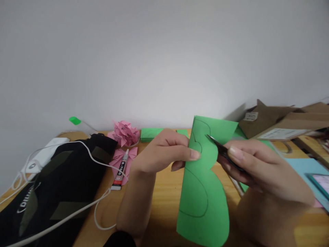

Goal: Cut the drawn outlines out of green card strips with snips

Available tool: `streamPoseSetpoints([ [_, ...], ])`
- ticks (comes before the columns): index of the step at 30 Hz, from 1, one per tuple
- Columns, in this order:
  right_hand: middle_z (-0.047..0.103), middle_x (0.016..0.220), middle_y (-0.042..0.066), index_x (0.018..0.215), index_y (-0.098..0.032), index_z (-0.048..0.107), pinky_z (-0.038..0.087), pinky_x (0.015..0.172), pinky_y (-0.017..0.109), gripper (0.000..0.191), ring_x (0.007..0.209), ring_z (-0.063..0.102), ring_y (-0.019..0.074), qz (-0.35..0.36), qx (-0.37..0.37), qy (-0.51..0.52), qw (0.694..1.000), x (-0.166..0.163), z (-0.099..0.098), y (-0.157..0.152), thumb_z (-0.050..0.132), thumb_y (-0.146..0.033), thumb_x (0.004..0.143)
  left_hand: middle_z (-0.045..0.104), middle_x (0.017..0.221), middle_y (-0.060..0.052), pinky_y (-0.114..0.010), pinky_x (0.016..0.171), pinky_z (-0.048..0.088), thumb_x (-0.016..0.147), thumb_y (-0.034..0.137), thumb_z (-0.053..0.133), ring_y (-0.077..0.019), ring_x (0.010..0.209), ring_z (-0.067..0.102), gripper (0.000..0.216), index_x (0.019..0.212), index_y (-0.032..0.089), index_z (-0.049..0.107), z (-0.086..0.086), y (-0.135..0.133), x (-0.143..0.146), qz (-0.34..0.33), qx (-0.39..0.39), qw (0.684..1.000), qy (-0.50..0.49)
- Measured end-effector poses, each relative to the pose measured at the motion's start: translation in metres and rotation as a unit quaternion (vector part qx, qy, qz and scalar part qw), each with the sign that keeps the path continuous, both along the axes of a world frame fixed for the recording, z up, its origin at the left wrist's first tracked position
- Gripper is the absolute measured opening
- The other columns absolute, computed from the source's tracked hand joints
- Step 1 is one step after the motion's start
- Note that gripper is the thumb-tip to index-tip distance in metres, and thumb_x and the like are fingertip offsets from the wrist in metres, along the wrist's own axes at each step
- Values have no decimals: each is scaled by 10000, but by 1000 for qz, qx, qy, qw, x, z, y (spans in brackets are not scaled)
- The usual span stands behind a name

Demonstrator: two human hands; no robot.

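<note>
My left hand (pixel 169 152) pinches the left edge of a green paper sheet (pixel 203 181), thumb on its front face. Dark curved lines are drawn on the sheet, and its lower right side has a rounded, cut outline with a notch between two lobes. In my right hand (pixel 262 168) is a pair of dark scissors (pixel 218 148). Their blade lies at the paper's upper right part, near a drawn curve. Most of the scissor handles are hidden by my fingers.
A pink paper flower (pixel 124 133) and a glue tube (pixel 120 171) lie left on the wooden table (pixel 164 212). Black cloth (pixel 77 192) and white cables (pixel 66 219) cover the far left. Cardboard (pixel 285 120), blue paper (pixel 300 166) and a phone-like device (pixel 321 183) are at right.
</note>
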State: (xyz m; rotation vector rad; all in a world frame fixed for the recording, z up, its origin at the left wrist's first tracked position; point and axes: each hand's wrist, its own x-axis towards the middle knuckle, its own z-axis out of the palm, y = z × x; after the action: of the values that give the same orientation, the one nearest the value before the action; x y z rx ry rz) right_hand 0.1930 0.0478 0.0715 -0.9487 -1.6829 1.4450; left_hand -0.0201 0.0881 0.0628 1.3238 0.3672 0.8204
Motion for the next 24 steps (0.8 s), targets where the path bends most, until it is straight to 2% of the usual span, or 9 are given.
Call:
streamPoseSetpoints([
  [9, 360, 449, -55, 571, -221, 439, 185, 368, 257, 505, 417, 258, 100, -20, 12, -15, 1000, 0, 0, 1, 514, -544, 951, 383, 351, 52, -214, 388, 277, 768, 335, 760, -49, 360, 340, 516, 393, 159, 452, -1, 0, 1, 21, -7, 1000, 15],
  [19, 353, 447, -57, 562, -212, 453, 177, 352, 236, 519, 406, 249, 83, -14, 16, -16, 1000, -2, 6, 2, 531, -558, 940, 367, 366, 61, -185, 402, 280, 795, 286, 744, -29, 372, 338, 511, 411, 143, 439, -1, 2, 1, 1, -10, 1000, -11],
  [24, 343, 443, -78, 648, -200, 554, 144, 327, 208, 460, 381, 206, 63, -10, -12, 15, 1000, -2, 6, 2, 524, -547, 949, 381, 381, 65, -170, 428, 300, 820, 262, 725, -22, 392, 344, 484, 438, 138, 455, -5, 4, 2, 16, -11, 1000, -17],
])
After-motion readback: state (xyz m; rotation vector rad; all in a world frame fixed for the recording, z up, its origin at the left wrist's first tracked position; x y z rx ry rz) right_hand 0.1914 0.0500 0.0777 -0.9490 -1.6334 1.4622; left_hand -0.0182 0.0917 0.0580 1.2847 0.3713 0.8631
